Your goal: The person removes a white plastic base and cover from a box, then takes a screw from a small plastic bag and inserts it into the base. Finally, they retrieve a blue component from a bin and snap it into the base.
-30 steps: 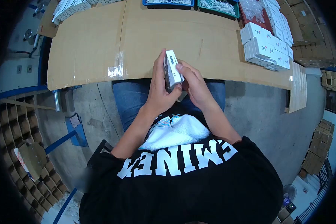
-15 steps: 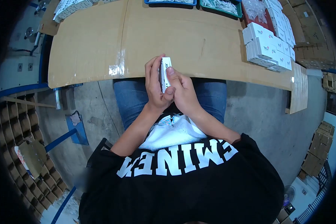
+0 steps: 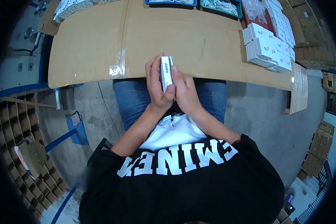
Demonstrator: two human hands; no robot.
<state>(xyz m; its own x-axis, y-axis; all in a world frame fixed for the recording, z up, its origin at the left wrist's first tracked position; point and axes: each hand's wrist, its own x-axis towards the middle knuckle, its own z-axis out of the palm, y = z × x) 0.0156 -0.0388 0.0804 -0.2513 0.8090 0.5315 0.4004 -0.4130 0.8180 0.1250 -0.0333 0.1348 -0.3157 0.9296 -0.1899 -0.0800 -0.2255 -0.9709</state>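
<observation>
Between my two hands stands a small white box [image 3: 166, 73], held on edge near the table's front edge, above my lap. My left hand [image 3: 156, 83] is wrapped along the box's left side, with its thumb on the lower end of the narrow face. My right hand [image 3: 185, 89] presses against the right side, its thumb pointing up beside the box's upper part. Dark print shows on the narrow face, too small to read. The palms hide the box's broad sides.
Cardboard covers the table [image 3: 89, 44]. Stacked white boxes [image 3: 267, 48] stand at the right, beside a red tray [image 3: 263, 23] with clear plastic. Blue [image 3: 171, 5] and green [image 3: 220, 14] trays of white pieces line the far edge. More white boxes [image 3: 72, 8] sit far left.
My right thumb has moved off the box's narrow face to its right side, uncovering more print. The box has turned slightly, showing a sliver of its right side.
</observation>
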